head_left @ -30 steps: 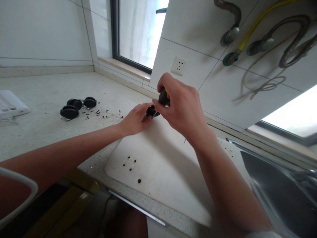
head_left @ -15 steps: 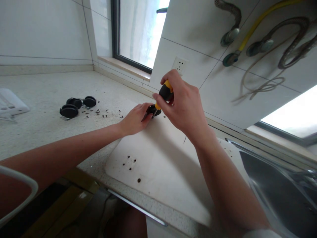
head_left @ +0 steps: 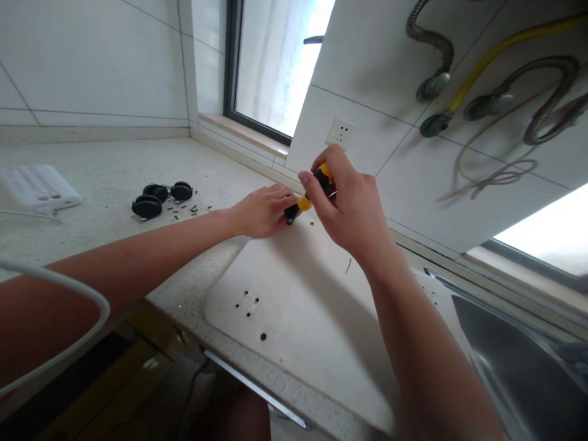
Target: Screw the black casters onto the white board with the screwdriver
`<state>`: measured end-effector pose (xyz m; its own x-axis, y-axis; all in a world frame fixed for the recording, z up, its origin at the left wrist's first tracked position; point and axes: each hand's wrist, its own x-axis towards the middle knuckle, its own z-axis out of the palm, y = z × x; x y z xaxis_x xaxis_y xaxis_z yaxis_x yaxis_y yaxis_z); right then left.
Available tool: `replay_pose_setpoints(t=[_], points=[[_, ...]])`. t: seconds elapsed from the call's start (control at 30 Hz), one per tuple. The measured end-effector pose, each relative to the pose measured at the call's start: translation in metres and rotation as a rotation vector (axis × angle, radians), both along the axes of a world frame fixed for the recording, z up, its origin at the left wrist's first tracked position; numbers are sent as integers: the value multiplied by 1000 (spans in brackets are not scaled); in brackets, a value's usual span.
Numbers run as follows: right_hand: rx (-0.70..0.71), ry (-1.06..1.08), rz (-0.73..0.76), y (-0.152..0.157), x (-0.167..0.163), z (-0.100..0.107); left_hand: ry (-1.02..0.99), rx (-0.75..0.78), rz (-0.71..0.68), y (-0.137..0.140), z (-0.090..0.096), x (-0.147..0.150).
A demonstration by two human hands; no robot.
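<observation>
My right hand [head_left: 351, 202] is wrapped round the yellow and black handle of a screwdriver [head_left: 324, 177]. Its tip points down and left at a black caster wheel [head_left: 291, 212] near the far left corner of a white board [head_left: 294, 294]; where the tip meets it is hard to make out. My left hand [head_left: 263, 211] grips that caster, its fingers hiding most of it. In the board's near left corner are several screw holes [head_left: 248, 303] and a larger hole [head_left: 263, 337].
Several black casters [head_left: 147, 207] and loose screws [head_left: 193, 209] lie on the speckled counter [head_left: 105, 159]. A white power bank [head_left: 43, 187] with a cable is at the far left. A steel sink [head_left: 519, 355] lies right of the board. Hoses and valves [head_left: 434, 86] hang on the tiled wall.
The view has shifted, so the scene sits further right. The screwdriver leans over more, and my left fingers now cover more of the caster.
</observation>
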<state>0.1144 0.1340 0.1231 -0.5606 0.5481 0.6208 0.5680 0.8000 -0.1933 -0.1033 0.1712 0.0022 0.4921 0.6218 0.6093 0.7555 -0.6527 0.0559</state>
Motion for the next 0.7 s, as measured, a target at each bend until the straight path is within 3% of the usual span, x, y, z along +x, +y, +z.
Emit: replay_pose_setpoints(t=[0.1, 0.2, 0.33, 0.43, 0.57, 0.7], points=[[-19, -1, 3, -1, 1, 1, 22, 5, 169, -13, 8, -6], [-20, 3, 20, -2, 1, 1, 29, -3, 201, -24, 19, -29], [-3, 14, 13, 0, 1, 0, -4, -60, 450, -32, 38, -94], [-11, 29, 1, 3, 1, -1, 23, -302, 611, -41, 46, -150], [-21, 30, -12, 4, 0, 0, 208, -544, 535, -57, 32, -187], [-16, 10, -10, 2, -2, -1, 315, -551, 477, -64, 2, -176]])
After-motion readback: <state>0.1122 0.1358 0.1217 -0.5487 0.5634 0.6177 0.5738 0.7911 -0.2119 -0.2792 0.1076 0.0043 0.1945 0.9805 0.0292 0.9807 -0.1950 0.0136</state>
